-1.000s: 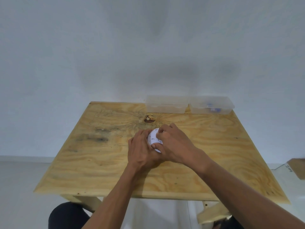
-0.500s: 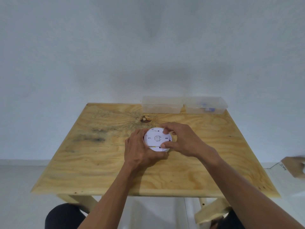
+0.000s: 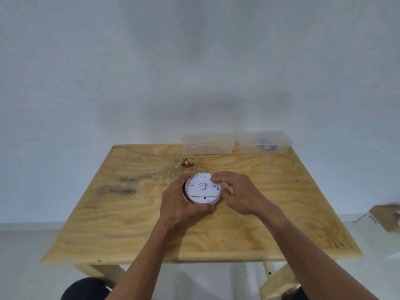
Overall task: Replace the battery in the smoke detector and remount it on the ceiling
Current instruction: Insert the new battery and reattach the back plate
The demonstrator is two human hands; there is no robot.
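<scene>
A round white smoke detector lies back side up near the middle of the plywood table. Its flat back plate sits slightly off the body, and a yellow spot shows at the plate's near edge. My left hand cups the detector's left and near rim, gripping it. My right hand rests on the right side, fingertips touching the far right rim of the plate, thumb just off the near right edge.
Two clear plastic boxes stand at the table's far edge: an empty-looking one and one with small blue items. A dark knot marks the wood beyond the detector. A cardboard box sits on the floor at right.
My right hand has slid off the top of the detector to its right rim, uncovering the back plate. The plate now sits shifted on the body. My left hand keeps its grip.
</scene>
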